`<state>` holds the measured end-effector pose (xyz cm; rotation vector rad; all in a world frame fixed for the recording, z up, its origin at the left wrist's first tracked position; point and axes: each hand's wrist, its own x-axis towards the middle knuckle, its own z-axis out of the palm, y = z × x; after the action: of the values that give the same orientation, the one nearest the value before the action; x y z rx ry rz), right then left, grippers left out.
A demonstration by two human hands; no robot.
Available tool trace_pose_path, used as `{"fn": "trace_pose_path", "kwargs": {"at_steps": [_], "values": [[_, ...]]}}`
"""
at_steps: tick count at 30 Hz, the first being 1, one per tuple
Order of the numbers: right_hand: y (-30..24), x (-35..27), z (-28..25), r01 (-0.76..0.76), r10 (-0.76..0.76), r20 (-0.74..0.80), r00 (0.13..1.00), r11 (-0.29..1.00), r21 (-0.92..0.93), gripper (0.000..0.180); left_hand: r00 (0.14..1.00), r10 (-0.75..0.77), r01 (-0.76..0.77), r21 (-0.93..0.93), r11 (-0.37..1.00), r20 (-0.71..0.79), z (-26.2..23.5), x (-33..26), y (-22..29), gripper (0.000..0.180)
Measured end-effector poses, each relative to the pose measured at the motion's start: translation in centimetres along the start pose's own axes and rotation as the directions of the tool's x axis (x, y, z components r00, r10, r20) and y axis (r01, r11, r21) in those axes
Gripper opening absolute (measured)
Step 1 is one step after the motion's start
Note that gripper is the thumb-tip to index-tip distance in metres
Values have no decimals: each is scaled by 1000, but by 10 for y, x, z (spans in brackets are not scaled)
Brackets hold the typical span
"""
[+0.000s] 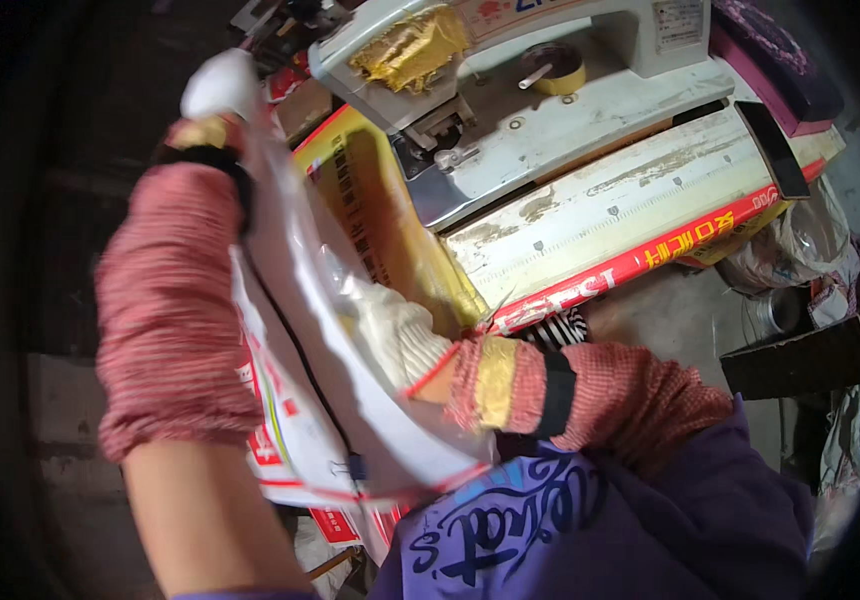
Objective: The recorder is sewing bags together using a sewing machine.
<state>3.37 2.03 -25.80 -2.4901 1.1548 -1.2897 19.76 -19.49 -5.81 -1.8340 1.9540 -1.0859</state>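
The white woven sack (290,400) hung just in front of the sewing machine (510,110). The gloved left hand (218,85) gripped its raised top edge; the gloved right hand (395,335) reached inside, its grip hidden. Judged from this, keeping the mouth taut would ease the reach. Open room lay left of the machine; the desk (610,215) edge crowded the right forearm.

worn white table (610,205) carries a sewing machine (510,90) and tape roll (557,70).
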Motion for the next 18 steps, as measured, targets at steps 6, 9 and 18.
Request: {"fn": "trace_pose_path", "kwargs": {"at_steps": [6, 9, 18], "values": [[81, -81, -83, -892, 195, 930, 311, -279, 356, 27, 980, 150, -138, -92, 986, 134, 106, -87, 125, 18], [124, -93, -134, -780, 239, 783, 574, 452, 434, 26, 950, 267, -235, -194, 952, 163, 97, -95, 129, 20], [111, -60, -127, -846, 381, 764, 521, 346, 404, 10, 937, 125, -320, -657, 682, -326, 142, -99, 89, 10]]}}
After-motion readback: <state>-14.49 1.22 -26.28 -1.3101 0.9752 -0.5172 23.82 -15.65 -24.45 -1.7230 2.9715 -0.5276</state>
